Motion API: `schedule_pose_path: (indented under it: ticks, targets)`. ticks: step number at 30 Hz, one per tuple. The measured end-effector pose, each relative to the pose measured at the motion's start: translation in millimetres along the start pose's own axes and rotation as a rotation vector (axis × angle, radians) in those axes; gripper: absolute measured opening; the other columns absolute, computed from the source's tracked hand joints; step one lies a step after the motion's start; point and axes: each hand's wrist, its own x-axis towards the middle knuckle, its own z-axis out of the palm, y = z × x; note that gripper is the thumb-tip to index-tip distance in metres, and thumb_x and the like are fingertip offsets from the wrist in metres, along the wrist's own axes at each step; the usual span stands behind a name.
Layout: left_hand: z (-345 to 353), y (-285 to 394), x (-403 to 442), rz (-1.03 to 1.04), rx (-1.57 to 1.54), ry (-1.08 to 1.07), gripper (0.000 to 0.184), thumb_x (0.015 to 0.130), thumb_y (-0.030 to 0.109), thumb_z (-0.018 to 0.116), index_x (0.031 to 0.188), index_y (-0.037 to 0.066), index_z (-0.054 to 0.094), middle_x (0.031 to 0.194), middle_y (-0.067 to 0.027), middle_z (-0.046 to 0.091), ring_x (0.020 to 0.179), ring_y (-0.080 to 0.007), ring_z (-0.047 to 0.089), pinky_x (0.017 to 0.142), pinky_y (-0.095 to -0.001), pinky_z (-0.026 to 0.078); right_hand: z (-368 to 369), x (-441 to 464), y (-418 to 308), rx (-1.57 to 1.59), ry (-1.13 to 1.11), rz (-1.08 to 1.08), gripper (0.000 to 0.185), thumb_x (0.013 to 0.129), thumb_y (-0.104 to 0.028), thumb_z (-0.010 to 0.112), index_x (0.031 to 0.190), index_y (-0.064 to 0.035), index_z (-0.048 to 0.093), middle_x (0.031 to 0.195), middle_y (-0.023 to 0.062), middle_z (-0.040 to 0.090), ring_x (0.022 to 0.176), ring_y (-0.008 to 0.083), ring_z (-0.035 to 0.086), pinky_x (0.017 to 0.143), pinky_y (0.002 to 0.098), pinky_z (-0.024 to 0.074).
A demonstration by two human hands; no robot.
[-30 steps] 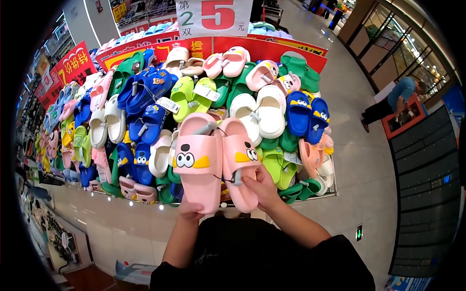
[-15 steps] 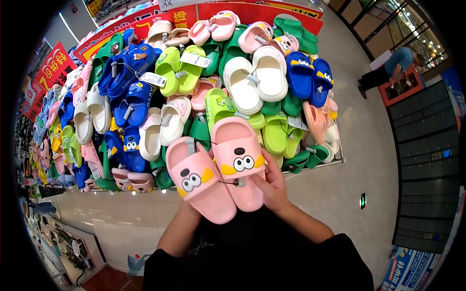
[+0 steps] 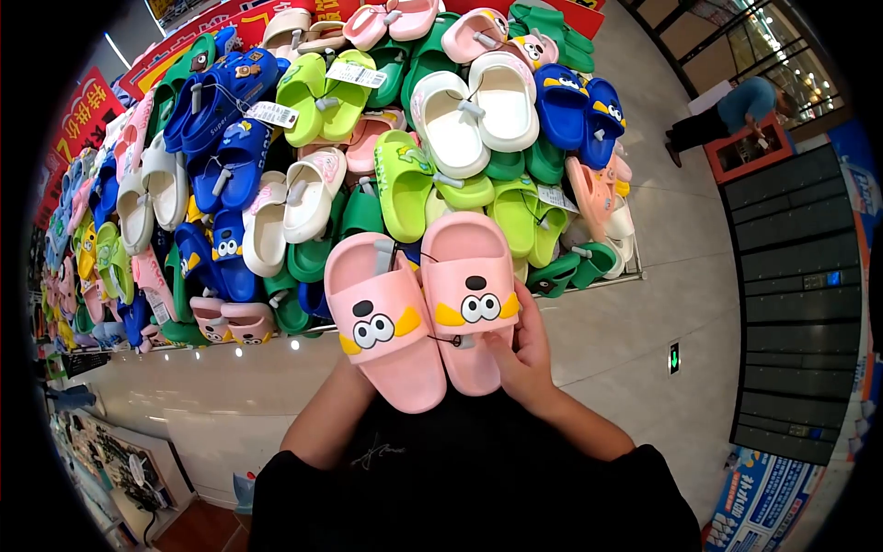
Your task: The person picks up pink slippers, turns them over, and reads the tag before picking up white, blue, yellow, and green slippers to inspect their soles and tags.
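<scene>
A pair of pink slide slippers (image 3: 386, 324) with cartoon eyes, dark noses and yellow cheeks is held up in front of me, soles down and toes toward the display. A dark cord with a grey tag links the two. My right hand (image 3: 524, 354) grips the right slipper by its outer side, thumb on the footbed and fingers around the edge. My left hand (image 3: 352, 375) holds the left slipper from beneath; its fingers are hidden behind the sole.
A wide display heaped with paired slippers, such as white ones (image 3: 448, 124), blue ones (image 3: 581, 103) and green ones (image 3: 405, 184), lies just beyond my hands. Red signs (image 3: 92, 106) stand behind it. A person (image 3: 736, 110) bends at a red box (image 3: 750, 152), beside dark lockers (image 3: 791, 304).
The pink slippers have turned slightly, with the right one more upright and the pair spread a little apart. My view has shifted, and both hands keep their hold.
</scene>
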Motion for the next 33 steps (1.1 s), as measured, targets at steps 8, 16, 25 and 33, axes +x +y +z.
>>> schedule_pose_path:
  ticks: [8,16,25,33]
  targets:
    - [5,-9,-14,0.0,-0.02,0.087,0.08,0.087,0.042,0.069,0.149,0.006,0.033,0.142,-0.0129,0.049,0.126,-0.027,0.054,0.106,-0.0442,0.046,0,-9,-1,-0.012,-0.046,0.064,0.072,0.095,0.005,0.052,0.155,0.0004,0.014,0.145,0.0174,0.044,0.133,0.0227,0.046,0.11,0.0354,0.0362]
    - [7,-13,-29,0.026,-0.026,0.15,0.077,0.089,0.042,0.067,0.149,0.006,0.033,0.141,-0.0124,0.05,0.126,-0.0263,0.054,0.106,-0.0442,0.047,-6,3,-8,-0.516,-0.116,-0.007,0.078,0.085,-0.009,0.071,0.15,0.0035,0.029,0.141,0.02,0.043,0.126,0.0307,0.049,0.106,0.0395,0.0398]
    - [12,-2,-28,0.042,-0.035,0.131,0.074,0.092,0.042,0.064,0.149,0.006,0.034,0.141,-0.0118,0.05,0.125,-0.0255,0.055,0.105,-0.0442,0.047,14,55,-52,-0.92,-0.355,-0.675,0.086,0.065,-0.046,0.085,0.136,-0.0076,0.056,0.132,0.018,0.048,0.122,0.0382,0.047,0.101,0.0504,0.0383]
    - [26,8,-6,0.004,-0.094,0.054,0.071,0.094,0.042,0.062,0.149,0.006,0.034,0.141,-0.0113,0.05,0.124,-0.0247,0.055,0.105,-0.0441,0.047,37,62,-73,-0.958,-0.386,-0.561,0.086,0.06,-0.038,0.088,0.135,-0.0099,0.058,0.124,0.0174,0.048,0.116,0.0365,0.05,0.096,0.0465,0.0422]
